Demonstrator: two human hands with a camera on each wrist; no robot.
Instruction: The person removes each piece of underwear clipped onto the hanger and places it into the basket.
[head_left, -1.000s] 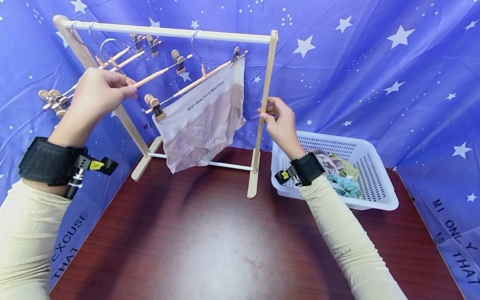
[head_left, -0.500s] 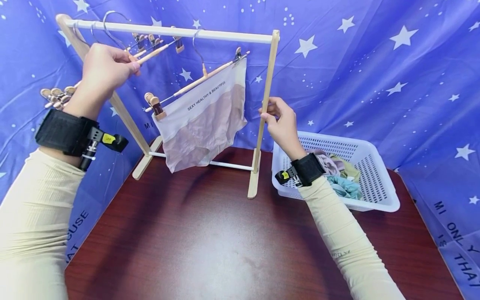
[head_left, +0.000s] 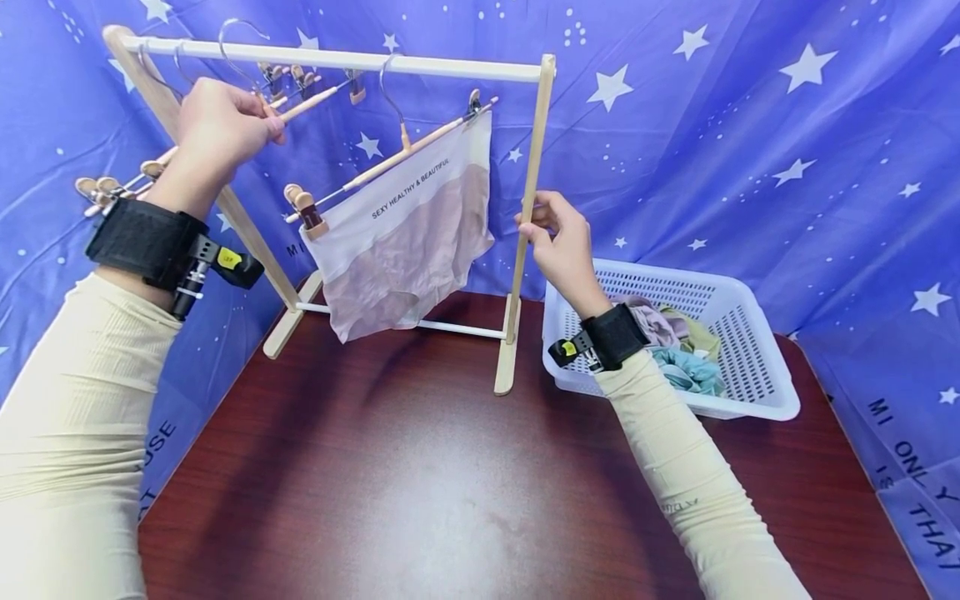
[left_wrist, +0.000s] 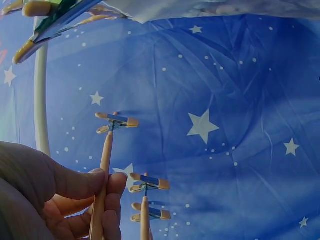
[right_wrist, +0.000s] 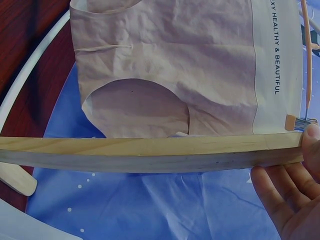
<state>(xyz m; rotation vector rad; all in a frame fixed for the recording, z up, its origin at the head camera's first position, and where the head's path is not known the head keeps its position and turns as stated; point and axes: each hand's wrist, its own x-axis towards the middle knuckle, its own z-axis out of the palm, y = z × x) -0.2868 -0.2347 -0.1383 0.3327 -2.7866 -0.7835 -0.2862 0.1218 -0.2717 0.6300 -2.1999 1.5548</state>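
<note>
My left hand [head_left: 225,125] grips a wooden clip hanger [head_left: 311,105] near its middle, thumb pressed along the bar [left_wrist: 106,160]. The hanger's metal hook [head_left: 238,27] curves above the top rail of a wooden drying rack [head_left: 337,60]. My right hand [head_left: 561,246] pinches the rack's right upright post [right_wrist: 150,147] between thumb and fingers. Between the hands, pale pink briefs [head_left: 420,242] with a printed white waistband hang from another clip hanger [head_left: 375,171] by a clip at each end.
More clip hangers [head_left: 112,187] hang at the rack's left end, partly behind my left hand. A white perforated basket [head_left: 757,333] stands right of the rack, holding crumpled mauve, green and teal cloths [head_left: 690,371]. Starry blue fabric [head_left: 690,150] backs the dark red table [head_left: 420,467].
My left hand has risen and moved right with the hanger. Its hook went from below the rail's top to above it. My right hand stays on the post.
</note>
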